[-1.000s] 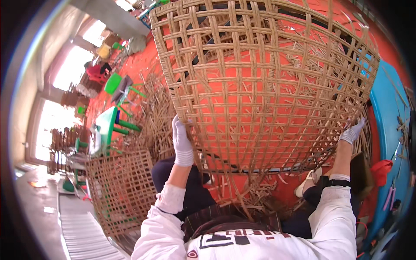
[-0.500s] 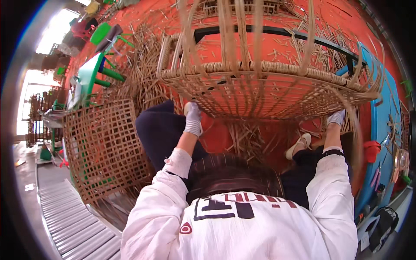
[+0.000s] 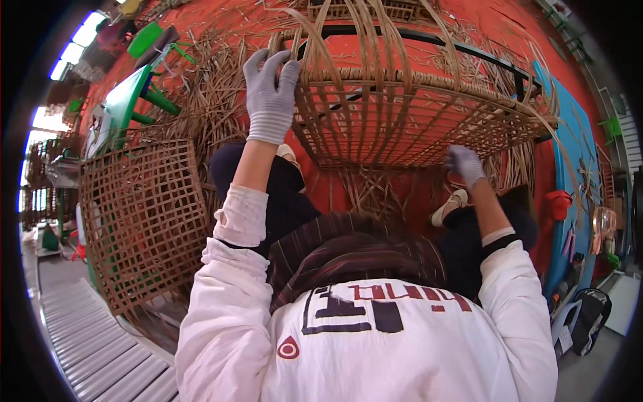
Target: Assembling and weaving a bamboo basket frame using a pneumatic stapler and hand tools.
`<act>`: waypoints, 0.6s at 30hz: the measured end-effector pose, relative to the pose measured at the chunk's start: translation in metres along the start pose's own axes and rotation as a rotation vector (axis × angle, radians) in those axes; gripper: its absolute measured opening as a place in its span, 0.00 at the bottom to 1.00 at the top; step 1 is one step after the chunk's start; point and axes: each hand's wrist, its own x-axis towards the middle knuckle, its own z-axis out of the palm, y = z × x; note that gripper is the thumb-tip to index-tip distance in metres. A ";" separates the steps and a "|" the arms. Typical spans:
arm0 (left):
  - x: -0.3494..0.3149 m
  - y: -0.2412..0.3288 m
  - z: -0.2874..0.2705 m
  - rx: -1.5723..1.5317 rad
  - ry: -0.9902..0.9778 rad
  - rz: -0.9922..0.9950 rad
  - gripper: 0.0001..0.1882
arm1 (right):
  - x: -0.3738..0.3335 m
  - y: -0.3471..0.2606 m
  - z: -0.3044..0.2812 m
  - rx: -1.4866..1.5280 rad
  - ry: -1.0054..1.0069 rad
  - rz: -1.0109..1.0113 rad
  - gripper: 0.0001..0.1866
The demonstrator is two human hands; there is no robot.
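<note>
A half-woven wicker basket [image 3: 429,120] with a black metal frame [image 3: 429,39] stands tilted before me, its open lattice facing my lap. Long loose strands [image 3: 368,47] rise from its thick braided rim [image 3: 415,80]. Up at the basket's left corner is my left hand [image 3: 271,97], in a grey-white glove, its bent fingers hooked on the edge. My right hand [image 3: 464,164], gloved alike, is in front of the lower right lattice, fingers curled closed. Whatever it may hold is hidden, and I cannot tell whether it touches the weave.
A flat woven lattice panel [image 3: 144,221] leans at my left, above a slatted metal surface [image 3: 100,342]. Loose cane strips [image 3: 214,100] litter the red floor [image 3: 321,144]. A green-edged table [image 3: 124,110] stands far left, a blue board [image 3: 573,181] on the right.
My left hand has risen from below the basket's left end to its upper left corner. My right hand has moved left and slightly up, off the lower right edge. The loose strands have shifted.
</note>
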 end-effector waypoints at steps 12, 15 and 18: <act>-0.032 0.035 0.004 -0.111 0.089 -0.196 0.20 | -0.080 -0.036 0.318 -1.377 0.298 -0.506 0.20; -0.034 0.041 -0.003 -0.133 0.052 -0.274 0.20 | -0.082 -0.034 0.320 -1.362 0.207 -0.590 0.19; -0.035 0.037 -0.003 -0.119 0.040 -0.257 0.20 | -0.090 -0.033 0.316 -1.388 0.112 -0.646 0.17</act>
